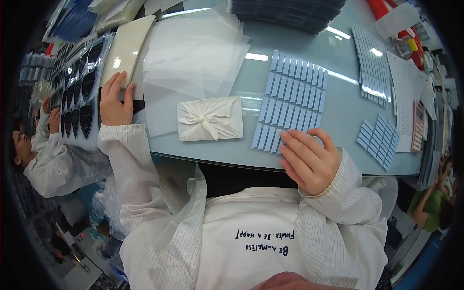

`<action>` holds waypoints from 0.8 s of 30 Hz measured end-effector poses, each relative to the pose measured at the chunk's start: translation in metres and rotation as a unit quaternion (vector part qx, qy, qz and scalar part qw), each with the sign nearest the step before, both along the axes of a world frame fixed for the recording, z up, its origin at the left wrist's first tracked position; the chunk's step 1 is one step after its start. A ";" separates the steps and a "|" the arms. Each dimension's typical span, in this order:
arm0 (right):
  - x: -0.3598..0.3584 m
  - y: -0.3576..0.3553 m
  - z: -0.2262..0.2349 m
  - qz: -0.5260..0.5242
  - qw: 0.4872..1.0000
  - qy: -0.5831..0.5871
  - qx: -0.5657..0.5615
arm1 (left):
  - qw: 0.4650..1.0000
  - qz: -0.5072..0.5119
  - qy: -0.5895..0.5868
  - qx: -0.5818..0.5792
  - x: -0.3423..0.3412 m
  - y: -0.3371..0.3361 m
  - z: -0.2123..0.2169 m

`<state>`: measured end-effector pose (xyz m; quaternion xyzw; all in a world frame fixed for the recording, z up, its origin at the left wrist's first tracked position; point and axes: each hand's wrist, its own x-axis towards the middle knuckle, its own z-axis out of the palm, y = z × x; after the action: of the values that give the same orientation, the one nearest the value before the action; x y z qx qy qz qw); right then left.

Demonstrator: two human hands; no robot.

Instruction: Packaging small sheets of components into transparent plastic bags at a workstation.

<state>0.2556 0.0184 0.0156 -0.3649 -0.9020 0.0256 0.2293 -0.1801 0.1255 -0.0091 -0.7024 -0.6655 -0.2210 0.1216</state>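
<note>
My left hand [116, 101] lies with its fingers stretched over the lower end of a cream-coloured flat stack of packs [128, 46], its thumb apart. Nothing shows in its grip. My right hand [311, 159] rests at the table's near edge, fingers extended and fingertips on the lower rows of a sheet of light-blue strips [292, 101]. Whether a fingertip lifts a strip is too small to tell. Between the hands sits a white flat rectangular package [210, 119], wrapped in cloth tied in a knot. Behind it are loose translucent white sheets [193, 53].
A dark ridged stack [287, 12] stands at the far edge. At right lie more blue strip sheets [372, 63], a smaller strip piece [379, 141], papers [406, 87] and a pink calculator [417, 126]. Left are dark shield-shaped pieces [86, 104]; a co-worker [58, 159] works there.
</note>
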 end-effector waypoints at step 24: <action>0.014 -0.020 0.009 0.046 0.997 -0.055 0.014 | 0.999 -0.029 0.042 0.011 -0.002 0.002 0.004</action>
<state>0.2693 -0.0013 0.0242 -0.3207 -0.9293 0.0035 0.1832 -0.1824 0.1271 -0.0048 -0.7285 -0.6369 -0.2020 0.1514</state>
